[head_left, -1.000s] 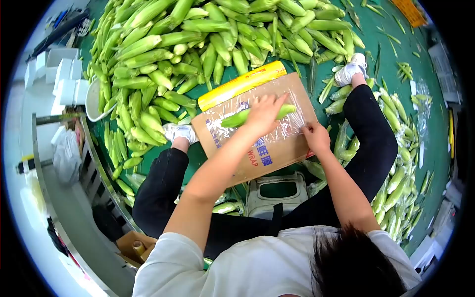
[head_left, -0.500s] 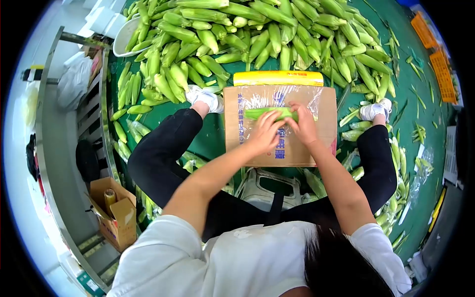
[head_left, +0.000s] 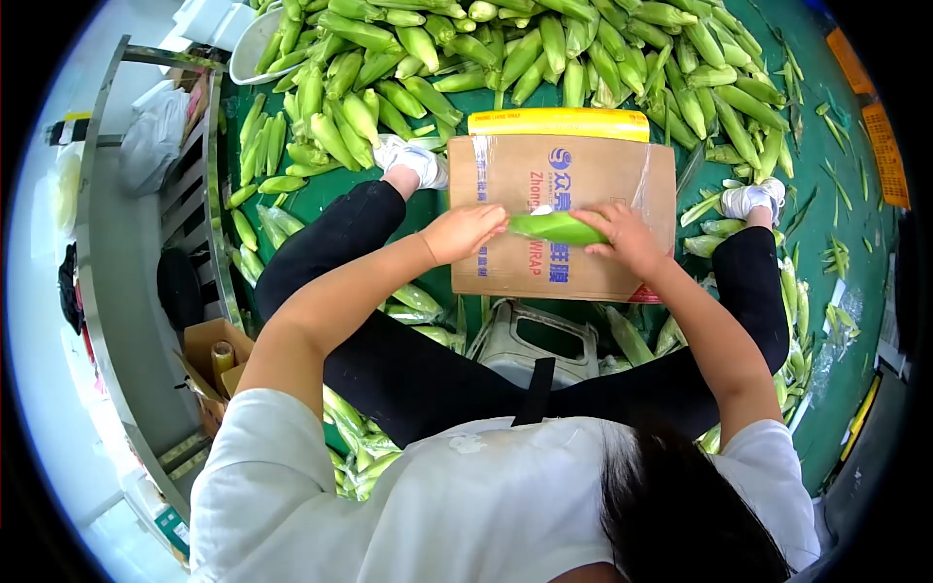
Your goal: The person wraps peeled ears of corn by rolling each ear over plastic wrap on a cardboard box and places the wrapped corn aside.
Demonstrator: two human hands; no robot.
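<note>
One green-husked corn ear point(head_left: 554, 229) spans sideways over the cardboard box point(head_left: 486, 267), parallel to its near edge, our right hand point(head_left: 627, 238) clamped on one end, our left hand point(head_left: 465, 233) pinched together at the other.

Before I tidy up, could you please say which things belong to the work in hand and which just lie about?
Seemingly in use:
held corn ear
cardboard box beneath it
yellow roll
corn heap

Seemingly just lying about:
orange crates
white plastic bag
</note>
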